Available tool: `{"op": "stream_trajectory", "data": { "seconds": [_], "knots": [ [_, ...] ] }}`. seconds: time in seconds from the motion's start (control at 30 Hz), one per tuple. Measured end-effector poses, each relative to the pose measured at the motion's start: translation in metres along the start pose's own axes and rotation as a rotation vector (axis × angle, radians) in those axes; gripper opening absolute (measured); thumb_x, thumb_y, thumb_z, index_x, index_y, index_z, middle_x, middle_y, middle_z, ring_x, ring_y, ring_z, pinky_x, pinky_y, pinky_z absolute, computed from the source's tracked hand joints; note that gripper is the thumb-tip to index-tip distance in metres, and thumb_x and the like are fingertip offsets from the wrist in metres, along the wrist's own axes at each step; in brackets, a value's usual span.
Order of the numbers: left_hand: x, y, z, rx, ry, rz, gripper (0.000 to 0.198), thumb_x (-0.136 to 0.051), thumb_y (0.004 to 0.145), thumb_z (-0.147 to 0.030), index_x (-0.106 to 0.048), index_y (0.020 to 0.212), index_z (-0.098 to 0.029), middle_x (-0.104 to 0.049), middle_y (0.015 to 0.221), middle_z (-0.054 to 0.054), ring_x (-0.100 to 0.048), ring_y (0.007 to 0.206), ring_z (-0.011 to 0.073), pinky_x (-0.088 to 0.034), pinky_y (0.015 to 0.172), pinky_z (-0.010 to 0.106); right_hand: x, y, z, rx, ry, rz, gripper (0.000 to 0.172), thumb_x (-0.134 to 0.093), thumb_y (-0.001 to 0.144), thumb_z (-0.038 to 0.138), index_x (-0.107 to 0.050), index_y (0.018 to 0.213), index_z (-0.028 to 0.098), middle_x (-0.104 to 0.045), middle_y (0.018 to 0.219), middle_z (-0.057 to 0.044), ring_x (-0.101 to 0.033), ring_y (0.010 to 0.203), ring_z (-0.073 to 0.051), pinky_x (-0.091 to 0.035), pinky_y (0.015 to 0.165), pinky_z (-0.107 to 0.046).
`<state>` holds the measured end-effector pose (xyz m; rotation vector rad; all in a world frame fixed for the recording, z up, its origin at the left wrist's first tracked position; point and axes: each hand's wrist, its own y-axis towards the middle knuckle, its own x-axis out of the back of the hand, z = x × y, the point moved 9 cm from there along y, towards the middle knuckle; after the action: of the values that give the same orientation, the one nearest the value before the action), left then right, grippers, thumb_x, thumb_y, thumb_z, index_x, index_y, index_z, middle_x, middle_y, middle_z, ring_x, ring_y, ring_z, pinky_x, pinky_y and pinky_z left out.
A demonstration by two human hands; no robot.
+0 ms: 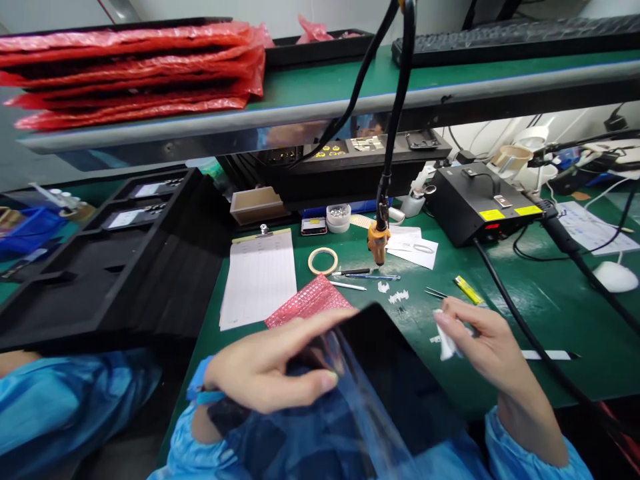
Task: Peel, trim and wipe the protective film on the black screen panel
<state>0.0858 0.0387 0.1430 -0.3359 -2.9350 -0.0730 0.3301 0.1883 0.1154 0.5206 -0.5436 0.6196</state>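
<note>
A black tablet (400, 373) lies tilted at the near edge of the green bench, with a clear film (360, 393) peeling off its screen. My left hand (270, 363) is closed on the tablet's left edge, thumb below and fingers stretched over the top. My right hand (483, 340) is just right of the tablet, pinching a small white wipe (447, 341) between thumb and fingers. A pink bubble-wrap bag (307, 300) lies under the tablet's far corner.
A clipboard with paper (259, 273), a tape ring (323, 261), pens (367, 275), tweezers (436, 292) and white scraps lie on the mat. An orange tool (378, 243) hangs on a cable. Black trays (105, 267) stand left, a black box (475, 207) right. Red bags (135, 67) fill the shelf.
</note>
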Motion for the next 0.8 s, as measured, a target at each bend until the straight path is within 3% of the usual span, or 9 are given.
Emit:
{"op": "stream_trajectory", "data": {
  "seconds": [0.07,0.13,0.2,0.3,0.4,0.5,0.63,0.8],
  "knots": [
    [0.033,-0.023,0.000,0.054,0.080,-0.334,0.068,-0.094,0.096,-0.039,-0.077,0.161,-0.027,-0.091,0.131,0.013,-0.089,0.124,0.0369,-0.074,0.106,0.041,-0.004,-0.003,-0.027,-0.093,-0.097,0.035,0.065,-0.051,0.117,0.068,-0.050,0.067,0.026,-0.053,0.064,0.000,-0.050,0.058,-0.017,-0.041,0.059,-0.032],
    [0.058,-0.049,-0.004,0.126,0.165,-0.647,0.075,-0.098,0.091,-0.050,-0.077,0.160,-0.027,-0.087,0.145,0.012,-0.079,0.145,0.0407,-0.062,0.127,0.048,-0.010,-0.007,-0.056,-0.174,-0.199,0.086,0.065,-0.052,0.113,0.072,-0.053,0.067,0.027,-0.057,0.063,-0.001,-0.053,0.056,-0.019,-0.039,0.058,-0.034],
    [0.064,-0.065,-0.011,0.172,0.220,-0.813,0.081,-0.098,0.091,-0.056,-0.073,0.163,-0.028,-0.084,0.153,0.010,-0.074,0.151,0.0418,-0.055,0.135,0.052,-0.015,-0.011,-0.083,-0.223,-0.289,0.119,0.064,-0.052,0.109,0.075,-0.058,0.065,0.028,-0.062,0.063,-0.004,-0.057,0.056,-0.023,-0.037,0.058,-0.037],
    [0.057,-0.069,-0.015,0.190,0.248,-0.898,0.082,-0.094,0.093,-0.058,-0.069,0.166,-0.028,-0.079,0.162,0.010,-0.069,0.158,0.0420,-0.053,0.137,0.051,-0.019,-0.013,-0.108,-0.232,-0.388,0.075,0.057,-0.053,0.106,0.075,-0.070,0.078,0.028,-0.074,0.082,-0.011,-0.070,0.077,-0.031,-0.046,0.071,-0.040],
    [0.047,-0.076,0.000,0.238,0.190,-0.978,0.095,-0.095,0.092,-0.062,-0.062,0.173,-0.025,-0.070,0.173,0.012,-0.056,0.170,0.0413,-0.046,0.142,0.049,-0.031,-0.010,-0.112,-0.177,-0.405,0.025,0.053,-0.055,0.107,0.075,-0.076,0.100,0.027,-0.078,0.097,-0.014,-0.077,0.095,-0.036,-0.053,0.082,-0.044],
    [0.033,-0.088,0.023,0.290,0.021,-1.022,0.101,-0.098,0.088,-0.065,-0.062,0.174,-0.024,-0.068,0.175,0.013,-0.055,0.171,0.0414,-0.046,0.142,0.048,-0.061,-0.005,-0.102,-0.067,-0.335,0.065,0.055,-0.054,0.109,0.077,-0.075,0.106,0.027,-0.076,0.087,-0.008,-0.077,0.076,-0.029,-0.055,0.070,-0.038],
    [0.016,-0.093,0.039,0.223,-0.230,-0.978,0.082,-0.100,0.087,-0.056,-0.078,0.158,-0.022,-0.079,0.160,0.014,-0.072,0.153,0.0422,-0.053,0.136,0.050,-0.099,-0.003,-0.096,0.082,-0.202,0.178,0.052,-0.054,0.110,0.078,-0.071,0.101,0.029,-0.073,0.073,-0.001,-0.071,0.051,-0.022,-0.051,0.050,-0.032],
    [0.013,-0.093,0.035,0.058,-0.305,-0.948,0.072,-0.101,0.087,-0.049,-0.083,0.152,-0.024,-0.088,0.138,0.012,-0.081,0.134,0.0380,-0.062,0.121,0.044,-0.109,0.006,-0.111,0.071,-0.098,0.254,0.053,-0.056,0.105,0.080,-0.070,0.095,0.031,-0.069,0.065,-0.001,-0.071,0.048,-0.027,-0.052,0.047,-0.036]
  ]
}}
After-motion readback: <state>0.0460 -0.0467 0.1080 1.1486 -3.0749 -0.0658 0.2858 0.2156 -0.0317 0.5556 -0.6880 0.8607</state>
